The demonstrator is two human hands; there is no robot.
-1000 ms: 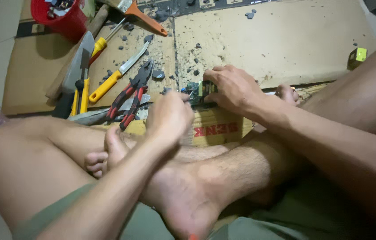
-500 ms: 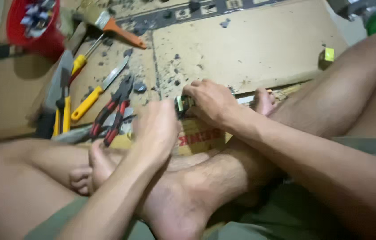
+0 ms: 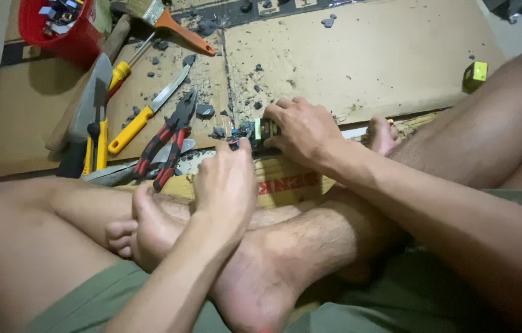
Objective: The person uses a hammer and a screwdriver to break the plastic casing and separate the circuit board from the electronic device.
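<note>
Both hands (image 3: 261, 160) seemingly pinch a small component (image 3: 265, 129).

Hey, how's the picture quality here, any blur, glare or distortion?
Head view: even, soft indoor light, no glare; wide-angle lens bends the cardboard sheet edges; left hand and right hand fairly sharp; near legs loom large, slightly soft.

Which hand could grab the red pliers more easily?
Probably the left hand: it lies just beside the red-handled pliers. The right hand sits farther away, covering a small green-and-black part.
</note>
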